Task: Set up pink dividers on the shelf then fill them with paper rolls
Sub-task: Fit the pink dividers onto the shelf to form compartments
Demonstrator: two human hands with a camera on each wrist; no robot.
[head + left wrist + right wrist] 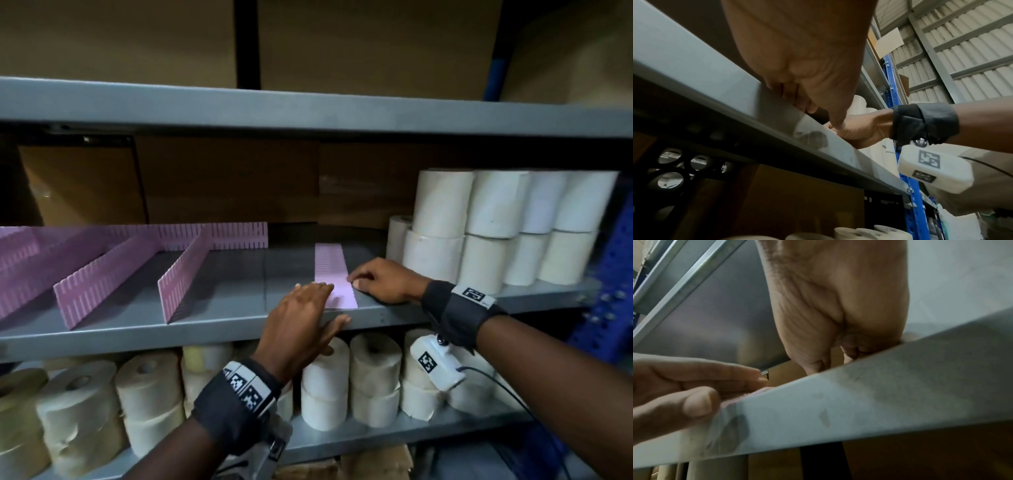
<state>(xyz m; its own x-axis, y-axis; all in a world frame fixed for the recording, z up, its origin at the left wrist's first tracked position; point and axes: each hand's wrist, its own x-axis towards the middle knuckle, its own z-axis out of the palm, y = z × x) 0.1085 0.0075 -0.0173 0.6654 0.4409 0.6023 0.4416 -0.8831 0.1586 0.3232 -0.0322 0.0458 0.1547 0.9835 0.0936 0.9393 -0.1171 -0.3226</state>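
A pink divider (334, 274) lies flat near the shelf (219, 322) front, right of the standing ones and well short of the slotted back strip. The left hand (301, 325) presses flat on its near end; the right hand (383, 281) curls at its right edge (whether it pinches, I cannot tell). Best to tip it upright and seat its far end in a back slot.

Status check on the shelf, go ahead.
Left hand flat on the loose pink divider. Right hand pinching its edge. Divider lying flat, not yet upright. Stacked paper rolls close on the right.
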